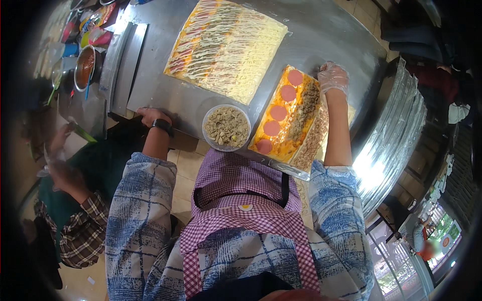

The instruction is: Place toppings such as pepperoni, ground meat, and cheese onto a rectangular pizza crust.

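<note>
My right hand (332, 77), in a clear plastic glove, rests at the far end of a long flat dough sheet (285, 115) topped with orange sauce, round pink meat slices and a strip of brown chopped filling. My left hand (149, 115), bare with a black wristwatch, presses on the edge of the steel table (321, 35) and holds nothing. A clear round bowl (226, 127) of chopped filling stands between my hands at the table's near edge. A larger dough sheet (227, 47) with white sauce stripes lies farther back.
Bowls and colourful containers (85, 65) crowd the far left. Another person in a plaid sleeve (80, 231) sits low at my left. A stack of shiny metal trays (396, 130) stands at my right.
</note>
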